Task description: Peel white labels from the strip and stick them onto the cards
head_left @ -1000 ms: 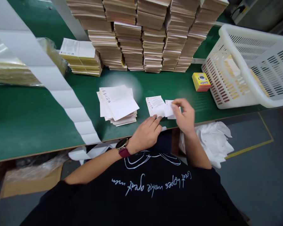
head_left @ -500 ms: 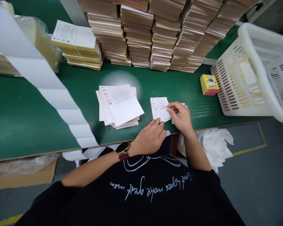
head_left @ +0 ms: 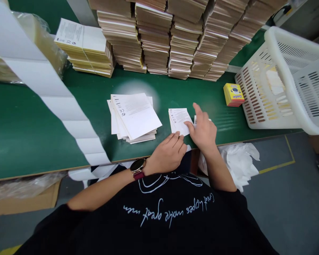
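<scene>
Two small white printed cards (head_left: 180,118) lie overlapping on the green bench near its front edge. My left hand (head_left: 169,152) rests palm down at their lower edge, fingers stretched out and fingertips touching the cards. To their right is my right hand (head_left: 204,131), open, with the index finger pointing forward and the thumb over the right edge of the top card. Under the right hand another white piece (head_left: 195,119) is mostly hidden. A loose pile of larger white printed sheets (head_left: 138,117) lies to the left.
Tall stacks of card (head_left: 154,42) line the back, beside a banded bundle (head_left: 81,46). A yellow box (head_left: 234,94) stands against a white slatted basket (head_left: 271,88) on the right. A folded white paper strip (head_left: 69,106) crosses the left side.
My right hand has opened from a pinch over the cards, its index finger now stretched forward. My left hand stays at the cards' lower edge. The view has shifted slightly.
</scene>
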Motion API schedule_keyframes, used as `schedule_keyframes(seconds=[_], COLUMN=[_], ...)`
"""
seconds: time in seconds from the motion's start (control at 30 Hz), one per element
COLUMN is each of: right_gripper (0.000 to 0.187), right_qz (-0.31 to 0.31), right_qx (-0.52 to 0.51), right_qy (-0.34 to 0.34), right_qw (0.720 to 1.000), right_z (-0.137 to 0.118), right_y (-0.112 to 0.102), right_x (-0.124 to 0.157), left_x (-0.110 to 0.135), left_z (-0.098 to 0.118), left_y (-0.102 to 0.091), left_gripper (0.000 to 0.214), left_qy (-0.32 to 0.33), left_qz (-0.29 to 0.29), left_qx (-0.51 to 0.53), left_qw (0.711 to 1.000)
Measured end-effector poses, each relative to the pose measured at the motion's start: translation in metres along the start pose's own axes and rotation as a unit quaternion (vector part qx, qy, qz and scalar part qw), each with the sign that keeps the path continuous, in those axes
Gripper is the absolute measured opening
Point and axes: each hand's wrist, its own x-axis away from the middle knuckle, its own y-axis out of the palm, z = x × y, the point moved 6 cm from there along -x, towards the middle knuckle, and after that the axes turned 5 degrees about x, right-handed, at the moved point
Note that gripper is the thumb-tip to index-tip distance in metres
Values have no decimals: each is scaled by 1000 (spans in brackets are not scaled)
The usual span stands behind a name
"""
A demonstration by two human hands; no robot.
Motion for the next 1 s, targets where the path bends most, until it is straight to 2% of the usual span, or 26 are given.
schedule_keyframes(seconds=[0.1, 0.17, 0.27, 0.37, 0.4, 0.43, 0.5, 0.57, 0.63, 0.67, 0.73, 0.77, 0.8, 0.87, 0.9, 1.0], right_gripper=[55, 49, 55, 64, 59, 52, 51, 54, 49, 47, 44, 47, 55, 67, 68, 53], right_qz=[28, 38, 24, -40, -32, -6, 66, 146, 195, 185, 81, 37, 18, 43, 72, 124], right_qx=[-3, -42, -61, -34, -47, -71, -115, -141, -150, -151, -134, -126, -132, -201, -261, -427], right_qy=[76, 73, -12, -109, -125, -135, -120, -81, -68, -88, -164, -182, -189, -180, -177, -186], right_qw=[997, 996, 998, 993, 990, 988, 984, 976, 967, 967, 974, 974, 973, 962, 946, 876], right_z=[26, 38, 42, 42, 45, 48, 56, 62, 57, 48, 23, 12, 3, -12, -18, -38], right_y=[-1, -5, -14, -14, -16, -19, -27, -35, -39, -38, -27, -23, -23, -33, -41, -60], right_x=[-6, -2, 25, 72, 87, 99, 113, 110, 92, 80, 56, 48, 45, 49, 56, 84], left_x=[-1, -1, -1, 1, 2, 3, 5, 6, 7, 8, 10, 11, 14, 18, 21, 24], left_z=[0, 0, -1, -2, -3, -3, -5, -7, -12, -15, -23, -27, -31, -37, -38, -39], left_y=[-1, -2, -3, -7, -10, -12, -16, -18, -20, -21, -25, -27, -30, -36, -40, -50], left_gripper=[15, 14, 15, 14, 13, 12, 10, 10, 13, 16, 24, 28, 32, 38, 40, 45], left_qy=[-1, -3, -10, -17, -18, -18, -18, -20, -35, -48, -95, -127, -159, -213, -232, -261], left_qz=[-2, -5, -5, 20, 39, 58, 96, 122, 138, 142, 141, 137, 129, 107, 99, 83], left_qx=[7, 12, 24, 51, 64, 78, 107, 140, 190, 223, 305, 346, 384, 450, 479, 540], left_qw=[1000, 1000, 1000, 998, 997, 995, 990, 982, 971, 963, 937, 920, 900, 861, 841, 796])
